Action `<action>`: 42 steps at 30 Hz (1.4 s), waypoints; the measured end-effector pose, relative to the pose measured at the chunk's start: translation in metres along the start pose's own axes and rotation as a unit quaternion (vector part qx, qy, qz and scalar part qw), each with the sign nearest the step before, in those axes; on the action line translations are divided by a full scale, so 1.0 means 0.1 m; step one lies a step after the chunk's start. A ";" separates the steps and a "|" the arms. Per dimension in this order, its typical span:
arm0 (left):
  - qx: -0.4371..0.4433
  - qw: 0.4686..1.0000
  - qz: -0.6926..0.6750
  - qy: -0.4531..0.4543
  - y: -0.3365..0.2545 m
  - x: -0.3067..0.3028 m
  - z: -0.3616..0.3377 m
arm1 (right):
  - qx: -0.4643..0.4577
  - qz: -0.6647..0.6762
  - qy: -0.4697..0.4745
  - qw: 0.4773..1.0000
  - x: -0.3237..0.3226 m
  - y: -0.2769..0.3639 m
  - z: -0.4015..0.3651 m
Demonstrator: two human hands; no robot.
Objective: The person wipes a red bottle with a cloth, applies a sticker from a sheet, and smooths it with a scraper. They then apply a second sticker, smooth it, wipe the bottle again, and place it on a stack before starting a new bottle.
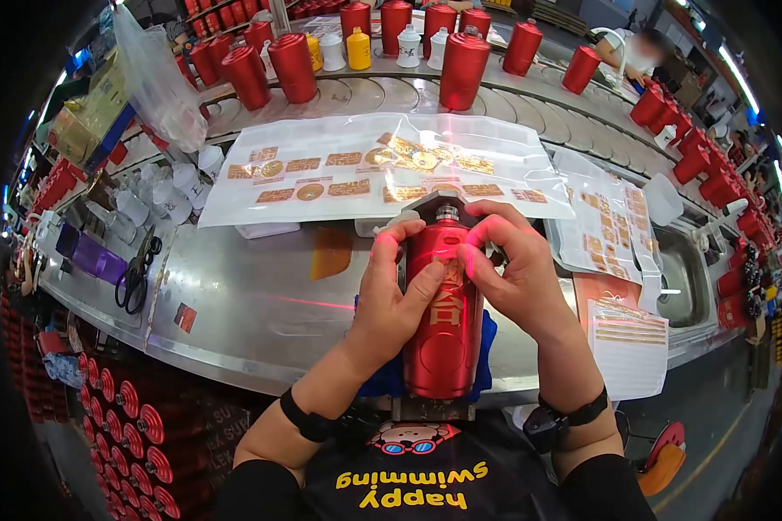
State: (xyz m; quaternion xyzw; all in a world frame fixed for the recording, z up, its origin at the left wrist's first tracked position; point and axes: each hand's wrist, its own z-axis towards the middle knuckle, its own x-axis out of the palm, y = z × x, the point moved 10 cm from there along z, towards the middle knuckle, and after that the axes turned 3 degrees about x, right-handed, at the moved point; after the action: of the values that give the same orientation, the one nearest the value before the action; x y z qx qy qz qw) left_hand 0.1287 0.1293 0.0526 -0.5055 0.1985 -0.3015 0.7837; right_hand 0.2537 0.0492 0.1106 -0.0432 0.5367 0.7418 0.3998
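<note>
A glossy red bottle (pixel 439 347) with gold characters rests on a blue cloth (pixel 487 334) in a metal holder (pixel 430 410) in front of me, its neck pointing away. My left hand (pixel 387 300) curls around its left side, the thumb pressed beside the gold lettering. At its right shoulder, my right hand (pixel 517 269) has bent fingers, with thumb and forefinger against the bottle. Whether a small piece lies under those fingertips is hidden. Red light lines cross the bottle and both hands. Beyond it spreads a sheet of gold decals (pixel 321 169).
More decal sheets (pixel 604 217) lie at right near a sink (pixel 682 269). Black scissors (pixel 137 271) and a tan scraper-like piece (pixel 331 252) are on the left. Red bottles (pixel 294 69) stand along the conveyor (pixel 374 94). A person (pixel 639 52) sits at the far right.
</note>
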 end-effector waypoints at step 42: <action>0.303 0.880 0.325 0.167 -0.59 0.21 -0.05 | 0.189 0.217 0.052 0.956 0.23 -0.62 -0.57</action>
State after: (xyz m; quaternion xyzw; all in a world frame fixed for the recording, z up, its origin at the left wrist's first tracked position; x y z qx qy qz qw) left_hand 0.1248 0.0936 0.1038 -0.0927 0.3786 -0.1553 0.9077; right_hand 0.2570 0.0211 0.0276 0.1122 0.6835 0.6925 0.2017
